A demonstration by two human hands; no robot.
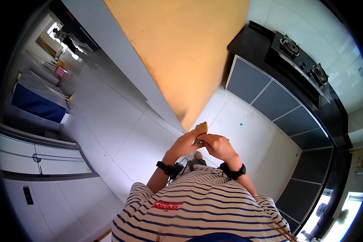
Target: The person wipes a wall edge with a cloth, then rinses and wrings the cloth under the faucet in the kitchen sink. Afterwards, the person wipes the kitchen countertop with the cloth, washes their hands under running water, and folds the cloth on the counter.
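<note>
Both hands meet in front of my waist around a small yellowish-brown piece, whose kind is not clear. Its upper end sticks out above the fingers, and the rest is mostly covered by them. My left hand has its fingers closed on the piece from the left. From the right, my right hand is closed against the same piece, with its fingertips close to those of the left. A black band circles each wrist.
A yellow wall edge stands just ahead. To the right runs a black counter with a gas stove above grey cabinets. White doors lie left. Another person stands far off, beyond a blue-sided box.
</note>
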